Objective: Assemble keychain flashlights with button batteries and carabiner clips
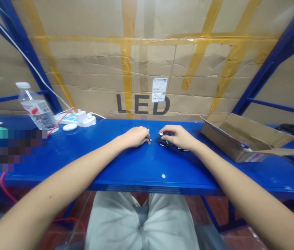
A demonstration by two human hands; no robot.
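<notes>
Both my hands rest on the blue table (136, 163), near its far middle. My left hand (136, 136) is curled shut around several small silver metal rings (149, 140) that show at its fingertips. My right hand (177, 136) pinches one small silver ring (161, 133) between thumb and forefinger. Under and beside the right hand lies a small pile of coloured carabiner clips (168, 143), green, purple and dark ones. The two hands are a few centimetres apart.
An open cardboard box (241, 139) lies at the right. A water bottle (36, 111), a white power strip (78, 118) and a small white oval object (70, 127) stand at the left. A cardboard wall marked LED backs the table. A white dot (163, 176) lies near the front edge.
</notes>
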